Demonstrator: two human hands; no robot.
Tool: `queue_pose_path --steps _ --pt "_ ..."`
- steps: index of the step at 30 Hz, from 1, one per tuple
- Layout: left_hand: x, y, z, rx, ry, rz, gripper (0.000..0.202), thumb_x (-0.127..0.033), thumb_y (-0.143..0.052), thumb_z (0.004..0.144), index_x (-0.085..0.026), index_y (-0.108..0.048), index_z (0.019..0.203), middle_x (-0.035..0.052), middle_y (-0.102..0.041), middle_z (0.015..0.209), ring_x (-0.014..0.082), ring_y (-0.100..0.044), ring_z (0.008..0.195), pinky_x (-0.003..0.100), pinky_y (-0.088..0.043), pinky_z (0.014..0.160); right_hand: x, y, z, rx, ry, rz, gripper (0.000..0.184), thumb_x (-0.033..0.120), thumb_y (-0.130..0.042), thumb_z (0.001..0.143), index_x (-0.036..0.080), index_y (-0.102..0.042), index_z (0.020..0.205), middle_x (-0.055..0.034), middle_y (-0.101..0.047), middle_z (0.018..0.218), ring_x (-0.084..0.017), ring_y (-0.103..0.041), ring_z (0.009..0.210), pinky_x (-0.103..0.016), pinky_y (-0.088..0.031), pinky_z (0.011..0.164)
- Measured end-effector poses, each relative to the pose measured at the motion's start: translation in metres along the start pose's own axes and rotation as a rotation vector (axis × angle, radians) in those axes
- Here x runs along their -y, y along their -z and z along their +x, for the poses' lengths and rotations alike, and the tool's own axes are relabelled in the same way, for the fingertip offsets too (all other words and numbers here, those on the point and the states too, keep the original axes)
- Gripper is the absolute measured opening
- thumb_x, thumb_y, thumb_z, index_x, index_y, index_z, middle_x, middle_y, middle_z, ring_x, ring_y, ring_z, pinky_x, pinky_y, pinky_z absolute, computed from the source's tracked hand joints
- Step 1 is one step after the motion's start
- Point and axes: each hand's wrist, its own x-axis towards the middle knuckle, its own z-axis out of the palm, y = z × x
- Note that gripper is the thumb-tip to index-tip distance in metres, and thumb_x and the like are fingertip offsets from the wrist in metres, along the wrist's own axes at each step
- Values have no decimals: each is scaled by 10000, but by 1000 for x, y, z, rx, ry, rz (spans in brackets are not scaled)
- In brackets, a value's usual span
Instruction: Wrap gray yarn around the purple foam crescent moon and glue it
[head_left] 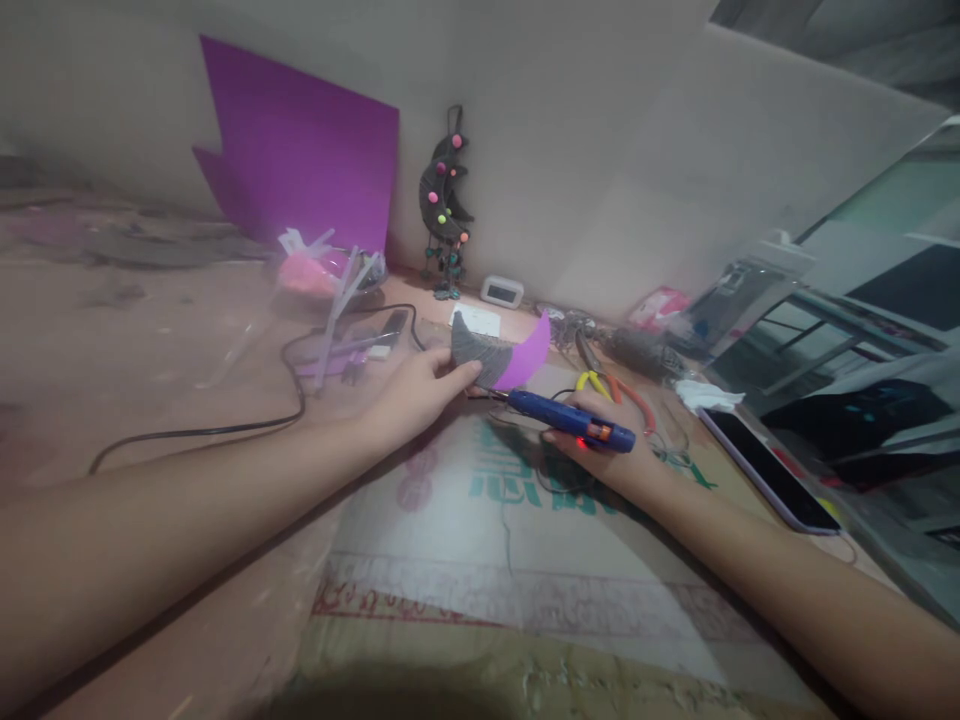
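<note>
Well, crescent (504, 358): above the printed sheet (435, 540); seems light, bendy at its bare purple end; best held by the grey wrapped half;
Left hand (427, 390): pinched on that grey half;
Right hand (615, 465): closed round a blue glue gun (566, 415), nozzle near the crescent

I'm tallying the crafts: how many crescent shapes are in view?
2: the grey-and-purple crescent in the left hand, and the dark decorated crescent by the wall. Others may be hidden.
</note>
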Motion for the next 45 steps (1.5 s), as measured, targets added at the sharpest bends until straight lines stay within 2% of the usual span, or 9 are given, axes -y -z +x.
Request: queue_pose_path --steps 28,45 --pt "-2 0 0 -2 -12 6 308 -458 -540 848 -172 -594 747 28 -649 747 171 -571 680 277 -398 634 1 2 0 -25 -15 57 200 384 -669 789 224 -560 739 1 -583 655 -164 -535 625 -293 -408 578" --pt "-3 -1 0 1 9 -6 307 -464 -544 839 -175 -591 747 25 -633 730 172 -559 667 277 -387 627 -1 1 0 -61 -62 4 241 409 -663 796 217 -541 718 6 -558 638 -159 -522 620 -280 -384 561"
